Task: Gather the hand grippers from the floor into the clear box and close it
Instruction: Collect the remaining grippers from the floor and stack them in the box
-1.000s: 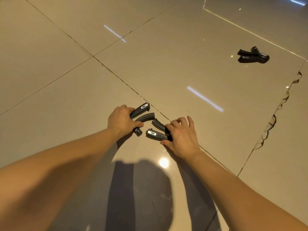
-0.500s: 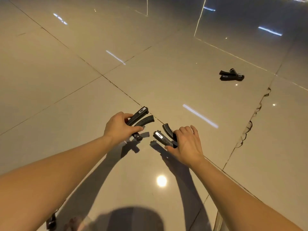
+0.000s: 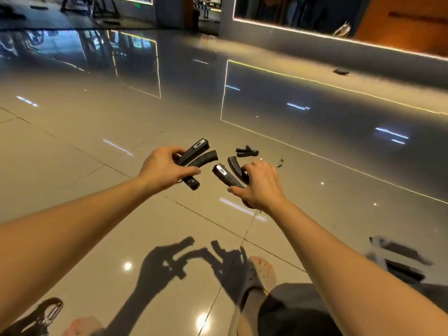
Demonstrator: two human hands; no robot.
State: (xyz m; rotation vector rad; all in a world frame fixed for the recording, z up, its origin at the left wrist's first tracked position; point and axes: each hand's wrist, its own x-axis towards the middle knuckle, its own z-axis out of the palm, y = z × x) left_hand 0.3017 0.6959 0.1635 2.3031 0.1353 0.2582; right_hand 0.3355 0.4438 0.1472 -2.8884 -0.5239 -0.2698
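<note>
I think I am in a gym. The big tiled floor (image 3: 72,170) shines, and far off stand blurry workout machines (image 3: 97,6).

- Glossy beige floor tiles (image 3: 72,190) with thin dark grout lines cover the near ground, mirroring overhead lights as white streaks and spots.
- Far right, an orange wall (image 3: 407,23) rises above a grey ledge (image 3: 315,48) edged by a lit strip (image 3: 291,29).
- Far centre stands a dark pillar (image 3: 169,8).
- The far left is dim and blurred.
</note>
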